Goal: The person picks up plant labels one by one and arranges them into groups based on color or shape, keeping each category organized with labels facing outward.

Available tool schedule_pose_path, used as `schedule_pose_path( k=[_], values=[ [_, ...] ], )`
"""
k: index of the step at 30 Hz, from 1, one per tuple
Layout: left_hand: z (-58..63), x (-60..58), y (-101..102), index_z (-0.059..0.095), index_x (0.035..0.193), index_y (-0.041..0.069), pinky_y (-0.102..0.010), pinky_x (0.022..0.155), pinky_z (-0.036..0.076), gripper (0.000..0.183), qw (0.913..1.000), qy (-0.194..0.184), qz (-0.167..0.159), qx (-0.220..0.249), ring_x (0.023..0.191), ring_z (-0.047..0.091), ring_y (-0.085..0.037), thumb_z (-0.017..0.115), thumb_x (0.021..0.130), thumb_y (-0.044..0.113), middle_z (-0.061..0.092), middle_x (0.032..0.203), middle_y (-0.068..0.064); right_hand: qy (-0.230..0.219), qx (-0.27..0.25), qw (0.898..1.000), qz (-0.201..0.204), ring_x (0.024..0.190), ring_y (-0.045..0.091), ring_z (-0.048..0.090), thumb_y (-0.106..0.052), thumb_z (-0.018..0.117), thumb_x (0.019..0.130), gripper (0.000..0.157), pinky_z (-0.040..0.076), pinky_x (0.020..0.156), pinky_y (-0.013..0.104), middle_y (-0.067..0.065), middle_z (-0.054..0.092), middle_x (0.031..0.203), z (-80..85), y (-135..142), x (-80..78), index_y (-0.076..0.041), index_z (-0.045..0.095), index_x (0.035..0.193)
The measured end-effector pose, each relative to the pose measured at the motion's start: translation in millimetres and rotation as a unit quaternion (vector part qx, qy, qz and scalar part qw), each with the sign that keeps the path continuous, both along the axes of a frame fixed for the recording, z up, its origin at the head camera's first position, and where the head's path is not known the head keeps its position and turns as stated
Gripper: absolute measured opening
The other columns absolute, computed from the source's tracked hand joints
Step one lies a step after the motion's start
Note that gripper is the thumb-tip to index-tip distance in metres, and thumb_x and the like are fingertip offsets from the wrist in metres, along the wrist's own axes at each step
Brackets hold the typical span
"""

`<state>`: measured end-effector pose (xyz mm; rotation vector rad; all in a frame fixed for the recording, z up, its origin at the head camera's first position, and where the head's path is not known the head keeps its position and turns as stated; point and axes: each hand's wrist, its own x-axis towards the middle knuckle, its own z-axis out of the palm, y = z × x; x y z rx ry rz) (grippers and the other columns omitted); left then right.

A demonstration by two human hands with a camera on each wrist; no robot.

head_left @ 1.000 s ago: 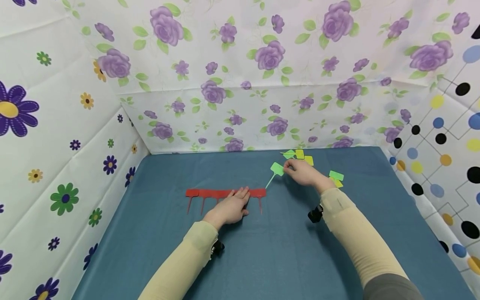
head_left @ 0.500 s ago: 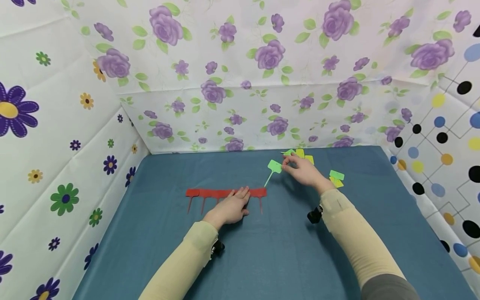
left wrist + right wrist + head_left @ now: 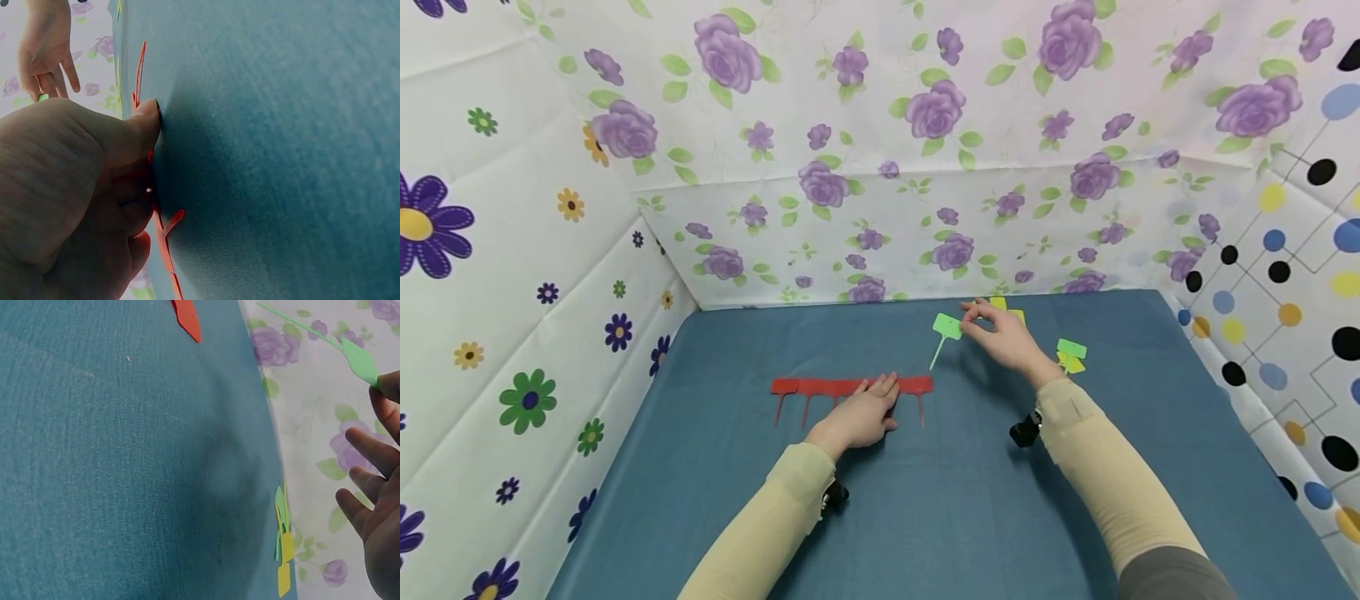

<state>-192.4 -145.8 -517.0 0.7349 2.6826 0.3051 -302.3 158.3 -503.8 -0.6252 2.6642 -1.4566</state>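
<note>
A row of red cable-tie tags [image 3: 816,387] lies across the middle of the blue cloth, flat square heads side by side and thin tails toward me. My left hand [image 3: 859,414] rests on the row with extended fingers, hiding some of its heads and tails. Above the cloth, my right hand [image 3: 1000,335] pinches a green cable-tie tag [image 3: 947,326] between thumb and index finger by the edge of its head. The tag's thin tail points down and left, near the row's right end. In the right wrist view the other fingers [image 3: 373,450] are spread.
Behind my right hand lie yellow tags [image 3: 997,303] near the back edge. A second small group, with a green tag [image 3: 1072,348] and yellow tags [image 3: 1070,362], lies to the right. Flowered sheets [image 3: 865,208] form the back and left walls; a dotted sheet [image 3: 1300,333] the right.
My right hand has moved slightly left and toward the back, carrying the green tag with it. The left hand and the red row have stayed in place.
</note>
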Motion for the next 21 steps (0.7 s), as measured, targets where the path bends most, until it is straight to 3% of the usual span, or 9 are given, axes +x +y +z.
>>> schedule_pose_path(
  k=[5, 10, 16, 21],
  values=[
    [0.7, 0.1, 0.4, 0.033, 0.167, 0.002, -0.051, 0.134, 0.014, 0.068, 1.0, 0.0, 0.002, 0.0, 0.163, 0.019, -0.031, 0.062, 0.111, 0.026, 0.02, 0.177, -0.016, 0.003, -0.002, 1.0, 0.002, 0.161, 0.037, 0.025, -0.035, 0.065, 0.11, 0.023, 0.029, 0.125, 0.068, 0.014, 0.056, 0.157, -1.9, -1.1, 2.0, -0.013, 0.069, 0.103],
    [0.9, 0.3, 0.7, 0.033, 0.167, 0.002, -0.051, 0.134, 0.014, 0.068, 1.0, -0.001, 0.002, -0.003, 0.163, 0.019, -0.03, 0.063, 0.111, 0.026, 0.02, 0.177, -0.015, -0.008, 0.031, 0.999, -0.006, 0.16, 0.042, 0.025, -0.031, 0.065, 0.11, 0.023, 0.026, 0.127, 0.066, 0.017, 0.057, 0.156, -9.8, -3.5, 3.6, -0.011, 0.07, 0.101],
    [-0.1, 0.1, 0.5, 0.034, 0.167, 0.001, -0.051, 0.134, 0.015, 0.068, 1.0, -0.001, 0.0, -0.003, 0.163, 0.02, -0.031, 0.063, 0.111, 0.026, 0.02, 0.177, -0.016, -0.037, 0.065, 0.997, -0.014, 0.162, 0.044, 0.015, -0.036, 0.061, 0.111, 0.029, 0.019, 0.128, 0.068, 0.017, 0.051, 0.161, -18.6, -4.5, 7.6, -0.011, 0.071, 0.101],
    [-0.2, -0.2, 0.9, 0.033, 0.167, 0.002, -0.051, 0.134, 0.014, 0.068, 1.0, 0.0, 0.002, -0.004, 0.163, 0.019, -0.03, 0.063, 0.111, 0.026, 0.02, 0.177, -0.015, -0.056, 0.076, 0.996, -0.009, 0.163, 0.045, 0.006, -0.031, 0.06, 0.111, 0.026, 0.018, 0.128, 0.068, 0.019, 0.042, 0.167, -25.8, -6.3, 11.0, -0.011, 0.074, 0.103]
  ],
)
